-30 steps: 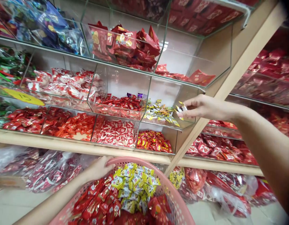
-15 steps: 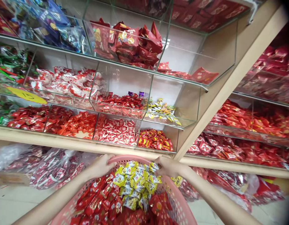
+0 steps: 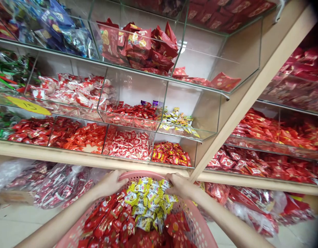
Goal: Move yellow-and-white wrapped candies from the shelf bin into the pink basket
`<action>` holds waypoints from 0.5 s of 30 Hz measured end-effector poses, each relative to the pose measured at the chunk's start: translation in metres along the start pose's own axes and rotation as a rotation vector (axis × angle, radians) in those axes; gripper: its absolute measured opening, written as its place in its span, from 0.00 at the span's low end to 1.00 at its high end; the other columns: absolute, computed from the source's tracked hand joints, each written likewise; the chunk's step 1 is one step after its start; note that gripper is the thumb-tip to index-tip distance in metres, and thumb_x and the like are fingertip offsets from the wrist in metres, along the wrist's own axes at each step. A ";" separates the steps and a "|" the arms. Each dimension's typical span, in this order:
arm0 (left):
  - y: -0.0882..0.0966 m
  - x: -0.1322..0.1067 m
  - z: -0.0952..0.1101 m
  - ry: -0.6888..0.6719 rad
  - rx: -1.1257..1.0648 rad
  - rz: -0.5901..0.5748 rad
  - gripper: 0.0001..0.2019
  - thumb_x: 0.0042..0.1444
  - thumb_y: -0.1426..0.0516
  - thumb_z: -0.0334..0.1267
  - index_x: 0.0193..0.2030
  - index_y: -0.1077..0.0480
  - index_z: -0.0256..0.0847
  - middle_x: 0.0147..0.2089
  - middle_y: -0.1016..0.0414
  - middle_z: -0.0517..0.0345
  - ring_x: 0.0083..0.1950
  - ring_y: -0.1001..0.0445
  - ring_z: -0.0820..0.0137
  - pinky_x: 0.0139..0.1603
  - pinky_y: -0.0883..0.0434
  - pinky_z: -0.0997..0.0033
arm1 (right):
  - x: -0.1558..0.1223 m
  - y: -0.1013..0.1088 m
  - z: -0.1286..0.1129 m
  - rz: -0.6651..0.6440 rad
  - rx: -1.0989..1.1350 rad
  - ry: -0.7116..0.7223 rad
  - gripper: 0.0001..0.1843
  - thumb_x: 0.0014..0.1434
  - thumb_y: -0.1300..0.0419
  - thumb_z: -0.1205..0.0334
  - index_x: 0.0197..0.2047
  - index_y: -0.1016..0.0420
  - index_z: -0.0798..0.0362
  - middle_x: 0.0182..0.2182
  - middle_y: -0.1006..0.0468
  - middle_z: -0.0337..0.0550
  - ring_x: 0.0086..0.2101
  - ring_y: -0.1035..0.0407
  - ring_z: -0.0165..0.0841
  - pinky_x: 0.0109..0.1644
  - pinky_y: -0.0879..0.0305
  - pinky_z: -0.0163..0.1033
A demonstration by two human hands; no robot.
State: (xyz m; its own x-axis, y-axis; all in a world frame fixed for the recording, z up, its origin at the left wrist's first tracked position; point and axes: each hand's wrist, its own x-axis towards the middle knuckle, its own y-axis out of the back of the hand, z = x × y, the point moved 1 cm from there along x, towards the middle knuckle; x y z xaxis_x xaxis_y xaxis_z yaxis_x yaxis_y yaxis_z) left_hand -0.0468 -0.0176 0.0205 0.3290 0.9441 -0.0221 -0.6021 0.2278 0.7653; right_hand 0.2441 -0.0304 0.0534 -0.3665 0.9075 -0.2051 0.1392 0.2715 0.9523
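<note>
A pink perforated plastic basket (image 3: 200, 220) fills the bottom middle of the view, tilted toward the shelves. My left hand (image 3: 114, 182) is closed over the left of its far rim, with the thumb inside. On the right of that rim my right hand (image 3: 178, 186) is closed too, its fingertips close to the candies. Yellow-and-white wrapped candies (image 3: 146, 199) lie heaped in the far middle of the basket. Red wrapped candies (image 3: 109, 220) cover the left side, and larger red packets (image 3: 177, 225) lie at the right and near side.
Glass-fronted shelf compartments (image 3: 135, 75) hold sorted candies straight ahead. A small bin of yellow-and-white candies (image 3: 177, 119) sits above one of red-and-yellow candies (image 3: 170, 155). A slanting wooden post (image 3: 241, 100) stands at the right. Plastic bags of candy (image 3: 58, 186) lie on the floor below the ledge.
My right hand has shifted slightly left along the rim, and its forearm has moved left with it. The left hand and the basket have hardly moved.
</note>
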 end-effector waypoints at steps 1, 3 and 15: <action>0.000 0.000 0.000 -0.003 -0.004 0.001 0.20 0.52 0.49 0.48 0.48 0.28 0.43 0.45 0.22 0.58 0.45 0.25 0.63 0.46 0.34 0.70 | -0.001 -0.001 0.000 0.019 0.003 0.023 0.11 0.46 0.39 0.59 0.32 0.32 0.55 0.31 0.32 0.42 0.33 0.40 0.31 0.33 0.49 0.32; -0.001 0.000 0.000 -0.006 -0.006 0.003 0.20 0.52 0.49 0.48 0.48 0.28 0.43 0.45 0.22 0.58 0.45 0.25 0.63 0.46 0.34 0.70 | -0.001 -0.004 0.001 0.041 0.011 0.052 0.10 0.46 0.39 0.60 0.31 0.32 0.55 0.32 0.32 0.42 0.33 0.41 0.31 0.34 0.49 0.32; 0.000 -0.003 0.002 -0.011 -0.017 0.002 0.19 0.52 0.49 0.48 0.48 0.29 0.44 0.46 0.22 0.59 0.44 0.25 0.63 0.47 0.34 0.70 | 0.010 0.014 0.002 0.087 0.076 0.055 0.09 0.44 0.37 0.60 0.28 0.30 0.55 0.26 0.31 0.37 0.29 0.41 0.27 0.30 0.52 0.31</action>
State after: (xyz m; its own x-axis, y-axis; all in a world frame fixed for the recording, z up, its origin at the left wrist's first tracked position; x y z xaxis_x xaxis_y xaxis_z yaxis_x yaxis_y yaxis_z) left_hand -0.0464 -0.0212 0.0222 0.3358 0.9418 -0.0130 -0.6150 0.2297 0.7544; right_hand 0.2444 -0.0164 0.0637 -0.3994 0.9104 -0.1081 0.2415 0.2182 0.9456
